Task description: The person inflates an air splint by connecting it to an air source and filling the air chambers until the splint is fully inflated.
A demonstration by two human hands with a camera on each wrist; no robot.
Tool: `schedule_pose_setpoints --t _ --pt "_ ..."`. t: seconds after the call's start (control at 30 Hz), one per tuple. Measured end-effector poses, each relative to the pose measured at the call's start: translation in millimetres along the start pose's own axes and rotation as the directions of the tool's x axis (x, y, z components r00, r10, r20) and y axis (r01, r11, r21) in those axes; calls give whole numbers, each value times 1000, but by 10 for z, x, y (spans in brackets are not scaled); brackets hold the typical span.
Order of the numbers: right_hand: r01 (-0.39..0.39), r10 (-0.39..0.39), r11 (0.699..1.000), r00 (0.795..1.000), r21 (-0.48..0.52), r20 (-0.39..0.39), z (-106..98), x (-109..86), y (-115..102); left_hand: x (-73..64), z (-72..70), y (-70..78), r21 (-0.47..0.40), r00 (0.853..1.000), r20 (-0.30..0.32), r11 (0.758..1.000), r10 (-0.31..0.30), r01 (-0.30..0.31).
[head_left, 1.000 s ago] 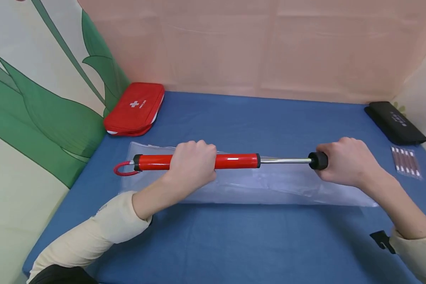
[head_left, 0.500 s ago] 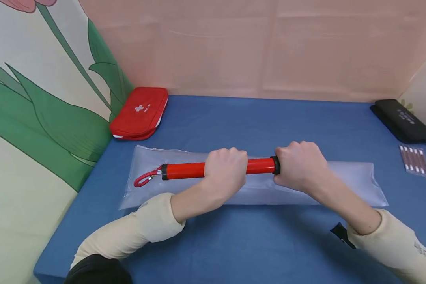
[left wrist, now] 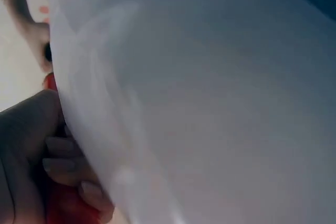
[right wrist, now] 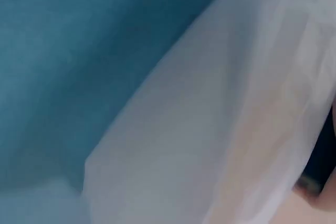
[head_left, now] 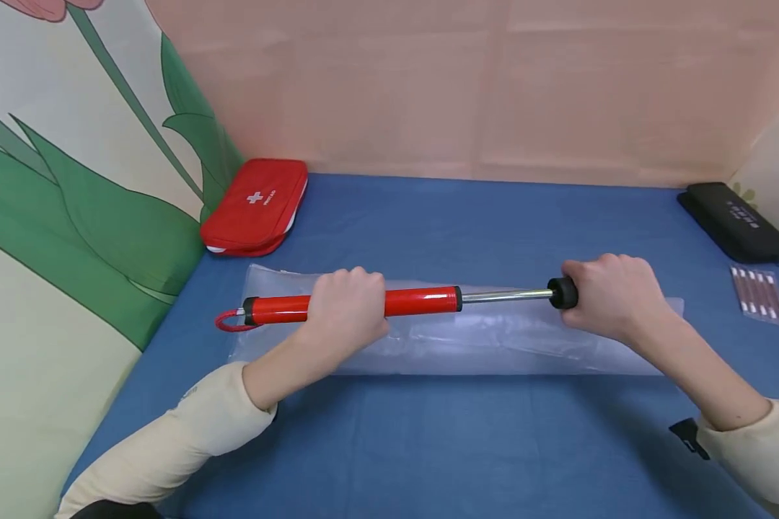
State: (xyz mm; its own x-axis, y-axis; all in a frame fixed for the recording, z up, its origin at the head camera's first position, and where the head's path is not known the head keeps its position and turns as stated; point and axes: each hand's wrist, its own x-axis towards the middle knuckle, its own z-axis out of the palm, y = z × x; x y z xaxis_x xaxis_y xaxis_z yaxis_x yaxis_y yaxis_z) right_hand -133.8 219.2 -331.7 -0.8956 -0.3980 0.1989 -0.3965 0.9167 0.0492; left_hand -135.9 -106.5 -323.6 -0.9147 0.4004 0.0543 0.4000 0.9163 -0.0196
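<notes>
A red hand pump [head_left: 422, 300] is held level across the middle of the head view. My left hand [head_left: 347, 310] grips its barrel, and the curled fingers [left wrist: 63, 166] show around the red tube in the left wrist view. At the pump's other end, my right hand [head_left: 613, 299] holds the black handle [head_left: 562, 293]. A length of shiny rod [head_left: 506, 295] is exposed between barrel and handle. From the barrel's left end, a short red hose [head_left: 229, 321] loops out. Below the pump lies a long, clear plastic bag [head_left: 493, 349], flat on the blue cloth.
A red first aid case [head_left: 256, 207] lies at the back left by the wall. At the far right sit a black zip pouch [head_left: 740, 222] and a clear packet of swabs [head_left: 761, 295]. Blue cloth [head_left: 441, 447] covers the table.
Half a second ago the right hand had pushed the handle in against the barrel. Now the hands are apart and the rod is drawn out again, as a second ago.
</notes>
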Motion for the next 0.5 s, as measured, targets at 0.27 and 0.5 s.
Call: schedule_pose_setpoints --t 0.27,0.5 --pt "-40 38 997 999 58 39 74 -19 -327 136 9 274 2 996 -6 996 87 -87" --pt "-34 34 999 999 28 15 -4 113 -722 165 3 479 4 995 -30 996 91 -91"
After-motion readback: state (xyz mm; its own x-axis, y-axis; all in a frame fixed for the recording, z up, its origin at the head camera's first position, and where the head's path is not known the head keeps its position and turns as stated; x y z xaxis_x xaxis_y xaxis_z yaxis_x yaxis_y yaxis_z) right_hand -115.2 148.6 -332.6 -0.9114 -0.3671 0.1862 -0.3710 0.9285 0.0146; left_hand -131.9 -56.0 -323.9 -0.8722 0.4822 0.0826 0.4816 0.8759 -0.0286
